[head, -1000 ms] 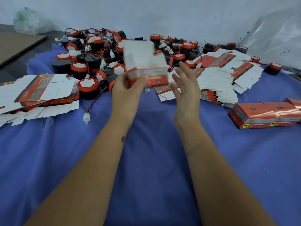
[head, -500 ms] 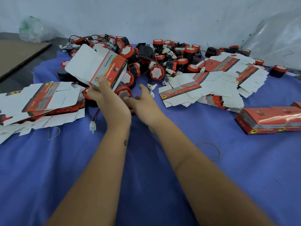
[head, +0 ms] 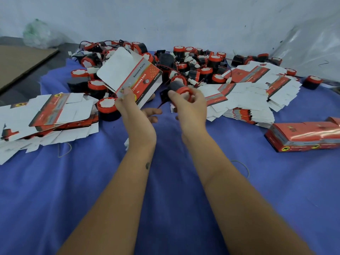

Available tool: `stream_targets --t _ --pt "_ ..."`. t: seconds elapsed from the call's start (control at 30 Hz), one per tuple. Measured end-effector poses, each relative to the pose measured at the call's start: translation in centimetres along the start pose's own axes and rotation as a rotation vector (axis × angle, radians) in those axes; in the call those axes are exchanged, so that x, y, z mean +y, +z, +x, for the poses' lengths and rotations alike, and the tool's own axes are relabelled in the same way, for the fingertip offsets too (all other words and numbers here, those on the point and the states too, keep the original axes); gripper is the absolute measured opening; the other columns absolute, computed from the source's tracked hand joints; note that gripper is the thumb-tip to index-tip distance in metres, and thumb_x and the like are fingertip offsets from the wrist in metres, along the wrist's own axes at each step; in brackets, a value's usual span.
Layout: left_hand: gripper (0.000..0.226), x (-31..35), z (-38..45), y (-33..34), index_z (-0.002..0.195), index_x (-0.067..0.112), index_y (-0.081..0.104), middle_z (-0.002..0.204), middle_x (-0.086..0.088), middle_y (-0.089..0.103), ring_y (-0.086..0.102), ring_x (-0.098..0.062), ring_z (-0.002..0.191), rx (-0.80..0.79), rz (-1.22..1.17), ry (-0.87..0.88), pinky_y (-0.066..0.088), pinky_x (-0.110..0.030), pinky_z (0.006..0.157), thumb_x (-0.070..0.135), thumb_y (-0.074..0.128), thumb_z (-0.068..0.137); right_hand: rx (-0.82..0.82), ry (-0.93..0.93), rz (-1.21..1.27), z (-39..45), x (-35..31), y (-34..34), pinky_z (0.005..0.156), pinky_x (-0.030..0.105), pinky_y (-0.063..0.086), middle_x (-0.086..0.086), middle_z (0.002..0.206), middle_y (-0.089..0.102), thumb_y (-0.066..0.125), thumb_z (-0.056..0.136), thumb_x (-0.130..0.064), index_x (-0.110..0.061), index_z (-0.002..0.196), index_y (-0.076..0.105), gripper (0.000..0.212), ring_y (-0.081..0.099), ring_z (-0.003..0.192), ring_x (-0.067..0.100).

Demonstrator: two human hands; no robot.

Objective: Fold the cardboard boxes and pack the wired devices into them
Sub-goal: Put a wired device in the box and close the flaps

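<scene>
My left hand (head: 135, 115) grips a folded red-and-white cardboard box (head: 132, 76) by its near corner, its white flap open and tilted up to the left. My right hand (head: 189, 103) holds a black wired device with a red rim (head: 179, 87) just right of the box, its red wire trailing below. A pile of the same wired devices (head: 193, 65) lies behind both hands on the blue cloth (head: 165, 181).
Flat unfolded boxes lie in a heap at the left (head: 46, 115) and in stacks at the right (head: 253, 92). Finished red boxes (head: 303, 137) sit at the right edge. Rubber bands (head: 242, 166) lie on the cloth. A white wall is behind.
My left hand swung the box to the left and tilted it. My right hand reached down to the pile, picked up a device and now holds it beside the box.
</scene>
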State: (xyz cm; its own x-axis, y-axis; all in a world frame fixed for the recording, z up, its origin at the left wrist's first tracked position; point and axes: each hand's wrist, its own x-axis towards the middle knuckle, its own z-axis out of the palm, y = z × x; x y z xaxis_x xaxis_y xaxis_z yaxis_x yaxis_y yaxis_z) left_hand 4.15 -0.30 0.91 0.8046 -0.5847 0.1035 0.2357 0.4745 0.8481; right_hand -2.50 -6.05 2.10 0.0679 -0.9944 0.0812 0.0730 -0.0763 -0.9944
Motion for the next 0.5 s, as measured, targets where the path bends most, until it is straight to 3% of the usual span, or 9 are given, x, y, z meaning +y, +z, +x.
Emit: stream_targets --t 0.07,0.17,0.23,0.3,0.4,0.5 --pt "0.046 0.2 0.3 -0.1 0.14 0.013 0.041 0.116 -0.007 0.058 0.057 -0.014 0.057 -0.002 0.008 -0.018 0.039 -0.023 0.048 0.043 0.03 0.106 0.117 -0.038 0.021 0.5 -0.8 -1.7 0.072 0.027 0.053 0.009 0.122 0.056 0.079 0.077 -0.027 -0.027 0.111 0.06 0.039 0.062 0.09 0.016" --pt "0.031 0.5 0.3 -0.1 0.124 0.019 0.047 0.104 0.004 0.057 0.056 -0.01 0.063 -0.024 0.065 0.032 0.039 -0.021 0.052 0.04 0.037 0.105 0.346 -0.174 0.033 0.5 -2.0 -3.8 0.068 0.006 0.047 -0.001 0.123 0.042 0.078 0.077 -0.021 -0.026 0.125 0.058 0.052 0.057 0.088 -0.004" --pt "0.018 0.3 0.3 -0.2 0.112 0.023 0.045 0.105 0.01 0.057 0.058 -0.008 0.079 -0.035 0.117 0.048 0.044 -0.02 0.063 0.039 0.046 0.103 0.467 -0.363 0.065 0.0 -2.8 -4.7 0.067 0.001 0.042 -0.001 0.118 0.037 0.076 0.078 -0.011 -0.021 0.127 0.057 0.054 0.053 0.088 -0.014" --pt "0.026 -0.1 0.5 -0.3 0.115 0.022 0.043 0.105 0.016 0.056 0.057 -0.006 0.094 -0.07 0.186 0.037 0.044 -0.019 0.076 0.038 0.055 0.099 0.533 -0.559 0.061 -0.8 -3.4 -5.1 0.075 0.003 0.042 0.003 0.121 0.039 0.072 0.079 -0.004 -0.015 0.128 0.057 0.052 0.048 0.098 -0.016" --pt "0.04 -0.7 1.1 -0.6 0.12 0.024 0.042 0.104 0.02 0.058 0.059 0.012 0.086 -0.135 0.323 -0.004 0.045 -0.008 0.07 0.033 0.068 0.091 0.539 -0.815 -0.096 -1.3 -3.9 -5.0 0.08 0.011 0.046 0.017 0.129 0.042 0.067 0.081 0.001 -0.009 0.124 0.06 0.046 0.048 0.114 0.008" --pt "0.055 -1.0 1.5 -1.1 0.122 0.022 0.047 0.105 0.016 0.061 0.058 0.009 0.091 -0.21 0.479 -0.036 0.043 0.0 0.061 0.025 0.081 0.079 0.44 -0.948 -0.289 -1.6 -2.7 -4.5 0.088 0.03 0.049 0.025 0.133 0.037 0.069 0.084 -0.004 -0.013 0.118 0.066 0.035 0.05 0.115 0.033"
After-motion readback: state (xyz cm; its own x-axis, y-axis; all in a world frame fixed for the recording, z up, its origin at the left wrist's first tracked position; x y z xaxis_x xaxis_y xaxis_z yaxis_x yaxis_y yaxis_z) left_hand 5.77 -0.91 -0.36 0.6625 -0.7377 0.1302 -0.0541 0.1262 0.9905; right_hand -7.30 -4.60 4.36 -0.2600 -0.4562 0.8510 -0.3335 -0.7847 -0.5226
